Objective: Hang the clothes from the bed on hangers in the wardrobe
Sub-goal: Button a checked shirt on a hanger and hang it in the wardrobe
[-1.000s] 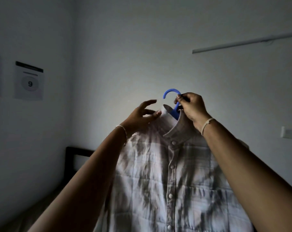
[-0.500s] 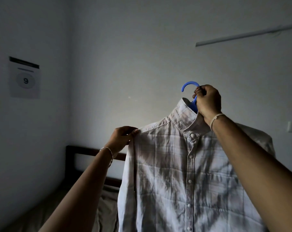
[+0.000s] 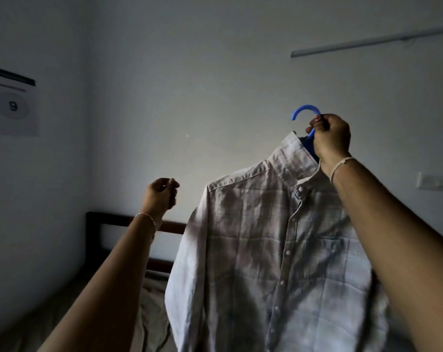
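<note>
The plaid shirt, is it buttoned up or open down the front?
Buttoned. The plaid shirt hangs on the blue hanger with its placket closed, buttons fastened from the collar down.

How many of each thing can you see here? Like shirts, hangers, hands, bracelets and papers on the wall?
Shirts: 1, the plaid shirt
Hangers: 1, the blue hanger
Hands: 2, the left hand and the right hand
Wrist bands: 2, the left bracelet and the right band
Wall papers: 1, the number 9 sign
Total: 7
</note>
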A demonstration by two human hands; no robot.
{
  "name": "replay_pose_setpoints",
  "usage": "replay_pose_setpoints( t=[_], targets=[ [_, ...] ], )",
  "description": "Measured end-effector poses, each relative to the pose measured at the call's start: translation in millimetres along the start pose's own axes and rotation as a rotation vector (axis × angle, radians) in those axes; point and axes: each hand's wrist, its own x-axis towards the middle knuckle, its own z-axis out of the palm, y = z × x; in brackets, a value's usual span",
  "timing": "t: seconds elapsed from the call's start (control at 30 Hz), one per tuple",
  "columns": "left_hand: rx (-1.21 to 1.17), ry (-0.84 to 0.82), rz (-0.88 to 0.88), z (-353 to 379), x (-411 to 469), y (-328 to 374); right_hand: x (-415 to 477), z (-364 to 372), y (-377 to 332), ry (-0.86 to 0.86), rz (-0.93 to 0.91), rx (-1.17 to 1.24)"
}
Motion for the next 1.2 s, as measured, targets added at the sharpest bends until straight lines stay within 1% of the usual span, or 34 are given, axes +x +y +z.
replay_pose_setpoints(
  t=[0.07, 0.13, 0.23, 0.3, 0.37, 0.47, 0.53, 0.63, 0.73, 0.8, 0.93, 1.0, 1.07, 1.13, 1.2],
  targets=[
    [0.027, 0.009, -0.012, -6.7, 2.3, -3.5, 1.0, -6.0, 0.4, -0.013, 0.029, 0.011],
    [0.035, -0.021, 0.000, 0.9, 2.5, 2.8, -5.1, -2.5, -1.6, -0.055, 0.042, 0.026],
    [0.014, -0.130, 0.040, 26.8, -0.8, 29.9, -16.3, 7.4, -3.7, -0.130, 0.040, 0.038],
    [0.034, -0.217, 0.052, 42.4, -2.9, 46.5, -22.6, 10.9, -6.5, -0.151, 0.030, 0.041],
    [0.174, -0.306, 0.105, 55.5, -4.7, 57.1, -28.1, 12.1, -13.9, -0.163, 0.016, 0.033],
    [0.568, -0.372, 0.291, 73.9, -11.1, 67.9, -34.9, 13.9, -26.0, -0.170, -0.007, 0.038],
    [0.717, -0.346, 0.404, 88.4, -22.3, 77.3, -36.4, 14.6, -30.5, -0.171, -0.011, 0.036],
    [0.761, -0.282, 0.527, 103.6, -41.2, 85.1, -37.6, 12.3, -36.4, -0.161, -0.012, 0.028],
    [0.904, -0.176, 0.612, 103.4, -53.7, 80.7, -34.3, 6.6, -43.3, -0.147, 0.008, 0.042],
    [0.953, -0.147, 0.622, 97.7, -55.4, 75.7, -36.1, 5.3, -47.7, -0.157, 0.017, 0.040],
    [0.964, -0.162, 0.582, 94.2, -54.9, 76.2, -42.0, 6.1, -51.5, -0.155, 0.024, 0.020],
    [0.912, -0.201, 0.545, 96.1, -56.0, 83.3, -43.0, 5.5, -54.7, -0.131, 0.037, 0.009],
    [0.718, -0.278, 0.497, 101.4, -57.9, 96.4, -45.4, 5.6, -57.9, -0.117, 0.034, -0.013],
    [0.494, -0.395, 0.485, 110.6, -60.2, 114.8, -50.5, 7.6, -60.9, -0.153, 0.008, -0.043],
    [0.403, -0.501, 0.493, 119.8, -61.3, 130.3, -55.9, 7.3, -62.8, -0.198, -0.015, -0.093]
  ],
)
